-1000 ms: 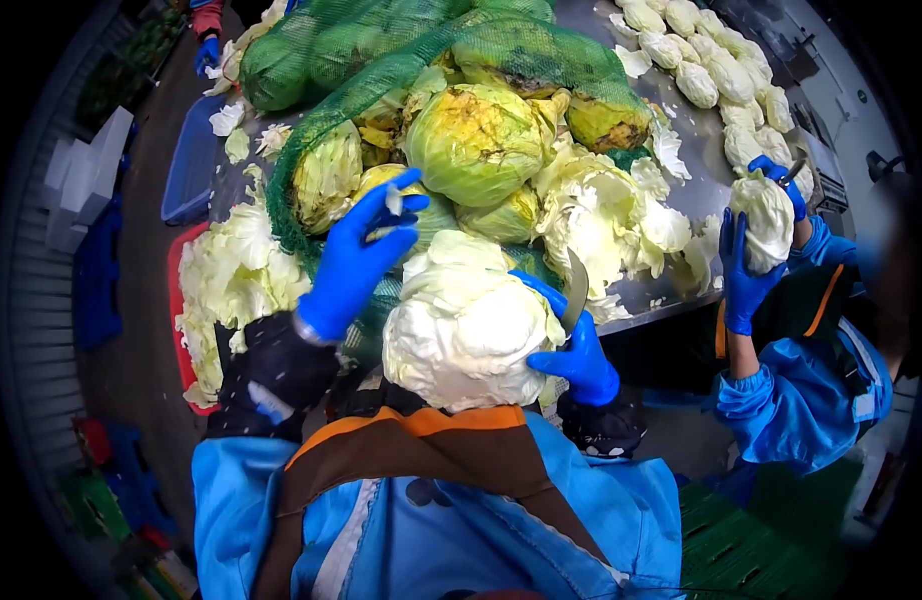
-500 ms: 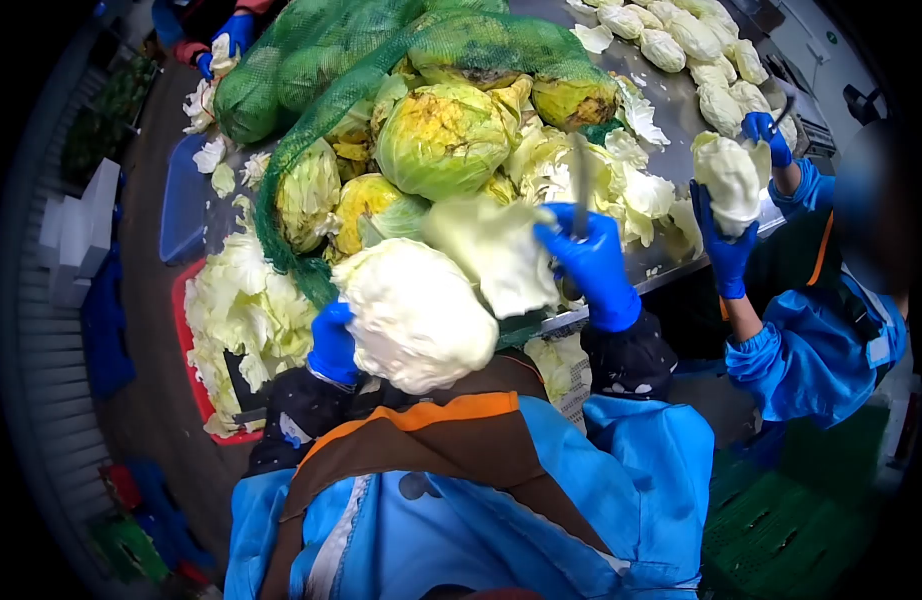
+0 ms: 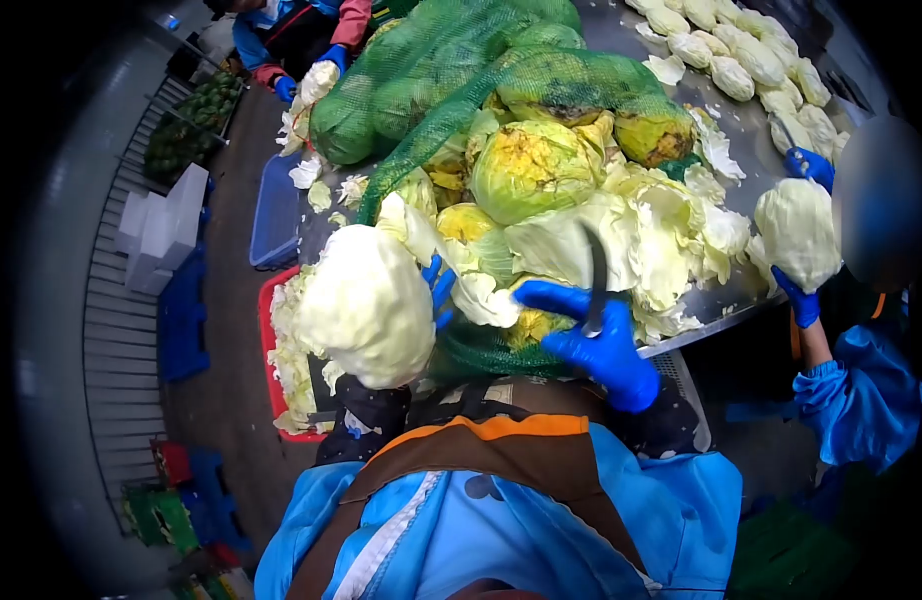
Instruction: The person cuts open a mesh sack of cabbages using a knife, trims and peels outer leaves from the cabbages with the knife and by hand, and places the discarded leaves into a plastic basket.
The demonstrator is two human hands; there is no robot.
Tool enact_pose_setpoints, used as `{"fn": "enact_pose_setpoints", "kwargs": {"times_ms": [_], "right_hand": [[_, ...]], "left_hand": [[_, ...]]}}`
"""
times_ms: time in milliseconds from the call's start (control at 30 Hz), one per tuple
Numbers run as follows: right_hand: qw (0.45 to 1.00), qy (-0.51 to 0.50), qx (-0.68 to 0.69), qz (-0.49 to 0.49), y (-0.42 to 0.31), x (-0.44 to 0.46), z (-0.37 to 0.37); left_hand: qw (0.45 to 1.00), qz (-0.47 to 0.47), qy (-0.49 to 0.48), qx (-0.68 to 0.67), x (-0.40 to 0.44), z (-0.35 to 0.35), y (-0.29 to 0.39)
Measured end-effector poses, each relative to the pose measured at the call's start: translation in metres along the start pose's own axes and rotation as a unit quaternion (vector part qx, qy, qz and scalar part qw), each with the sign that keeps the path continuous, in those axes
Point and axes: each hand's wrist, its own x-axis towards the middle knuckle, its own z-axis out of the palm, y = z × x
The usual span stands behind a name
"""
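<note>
Leftward across the worker's front goes the peeled cabbage (image 3: 366,305) since half a second ago, and it is now held up beside the red tray (image 3: 269,350), hiding part of it. Most of the left hand (image 3: 441,290) is behind that head; from where I stand, only its fingers show, slightly parted along the cabbage's right side. The right hand (image 3: 601,345), which had a big leaf with it then, now grips just a knife (image 3: 597,270), blade upright, forefinger stretched forward and thumb apart. One broad pale leaf (image 3: 571,240) lies just beyond those fingers; whether they touch, I can't tell.

Past the hands, a yellowed cabbage (image 3: 536,170) sits among stripped leaves, with green netting (image 3: 441,85) full of heads behind it. Trimmed cabbages (image 3: 751,60) crowd the far right of the metal worktop (image 3: 756,140). Near them, a co-worker's lower hand (image 3: 801,298) supports another pale cabbage (image 3: 799,235). At the far left corner, someone else's gloved hands (image 3: 336,58) are at a further head.
</note>
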Motion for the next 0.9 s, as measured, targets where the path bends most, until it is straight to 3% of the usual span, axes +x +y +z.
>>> {"fn": "enact_pose_setpoints", "kwargs": {"times_ms": [67, 133, 167, 200, 233, 267, 300, 333, 433, 533, 600, 633, 667, 700, 733, 867, 900], "right_hand": [[0.988, -0.026, 0.139, -0.069, 0.015, 0.005, 0.027], [0.991, 0.020, 0.060, -0.119, 0.021, 0.012, 0.036], [0.995, 0.071, 0.074, -0.021, 0.020, 0.009, 0.034], [0.990, 0.110, 0.084, 0.029, 0.029, 0.009, 0.024], [0.981, 0.150, 0.097, 0.078, 0.038, 0.009, 0.014], [0.965, 0.185, 0.174, 0.066, 0.039, 0.006, 0.013], [0.958, 0.202, 0.195, 0.056, 0.051, 0.003, 0.010], [0.949, 0.222, 0.219, 0.049, 0.066, -0.002, 0.006], [0.953, 0.220, 0.196, 0.064, 0.079, -0.012, -0.003], [0.960, 0.215, 0.177, 0.034, 0.075, -0.017, -0.008], [0.962, 0.215, 0.163, 0.035, 0.074, -0.017, -0.012], [0.963, 0.229, 0.144, 0.018, 0.071, -0.017, -0.014], [0.962, 0.243, 0.124, 0.001, 0.061, -0.015, -0.012], [0.959, 0.260, 0.111, -0.004, 0.055, -0.015, -0.011], [0.955, 0.278, 0.099, -0.008, 0.052, -0.015, -0.012], [0.957, 0.281, 0.056, 0.050, 0.051, -0.018, -0.020], [0.956, 0.284, 0.054, 0.052, 0.054, -0.019, -0.021]], "left_hand": [[0.993, 0.057, 0.012, 0.103, 0.002, 0.003, -0.006], [0.998, 0.027, -0.007, 0.054, -0.003, 0.003, -0.013], [0.985, -0.090, -0.060, -0.136, -0.011, -0.005, -0.014], [0.992, -0.086, -0.069, -0.055, -0.019, 0.010, -0.013], [0.981, -0.090, -0.108, -0.137, -0.018, 0.022, -0.005], [0.960, -0.088, -0.150, -0.219, -0.010, 0.037, 0.007], [0.964, -0.100, -0.165, -0.185, 0.000, 0.036, 0.009], [0.975, -0.158, -0.112, -0.105, 0.013, 0.042, 0.014], [0.989, -0.093, -0.087, -0.081, 0.032, 0.061, 0.029], [0.957, -0.078, -0.125, -0.250, 0.034, 0.067, 0.046], [0.999, 0.042, -0.021, -0.027, 0.033, 0.081, 0.059], [0.979, 0.132, -0.042, 0.152, 0.029, 0.074, 0.046], [0.918, 0.216, -0.059, 0.326, 0.021, 0.065, 0.028], [0.880, 0.222, -0.107, 0.407, 0.008, 0.062, 0.018], [0.852, 0.203, -0.166, 0.454, 0.002, 0.062, 0.015], [0.888, 0.107, -0.148, 0.422, 0.004, 0.049, 0.009], [0.922, 0.064, -0.145, 0.354, 0.009, 0.045, 0.006]]}}
